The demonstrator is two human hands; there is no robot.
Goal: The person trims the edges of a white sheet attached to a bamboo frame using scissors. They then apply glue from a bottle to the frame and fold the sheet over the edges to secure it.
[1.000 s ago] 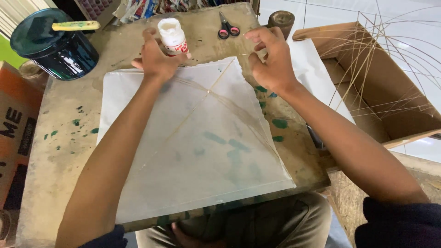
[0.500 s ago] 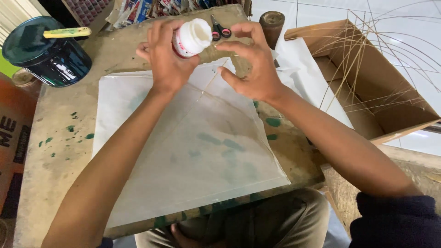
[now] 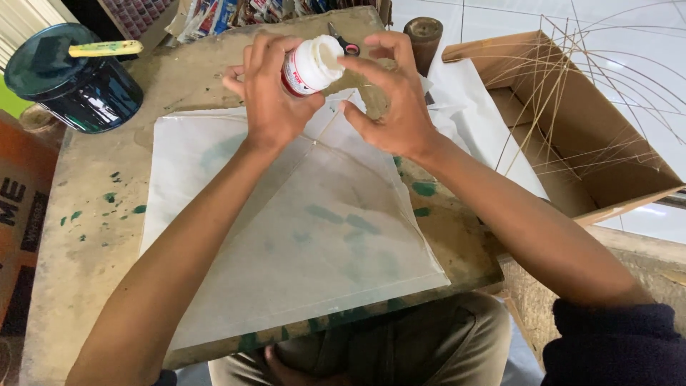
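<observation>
My left hand (image 3: 268,93) grips a small white glue bottle (image 3: 309,66) with a red label, lifted above the far edge of the worktable (image 3: 86,236). My right hand (image 3: 389,100) is at the bottle's white cap, fingertips touching it. Below both hands lies a white paper kite sheet (image 3: 300,236) with thin bamboo sticks crossing under it. Its top corner is just beneath my hands.
A dark paint can (image 3: 75,75) with a yellow-handled tool across its top stands at the back left. Scissors (image 3: 346,44) and a brown wooden cylinder (image 3: 423,39) lie at the back. A cardboard box (image 3: 572,129) of thin bamboo sticks sits to the right, beside spare white sheets (image 3: 475,121).
My left hand lifted the glue bottle off the table and tilted it toward me. My right hand left the kite's corner and came to the bottle's cap.
</observation>
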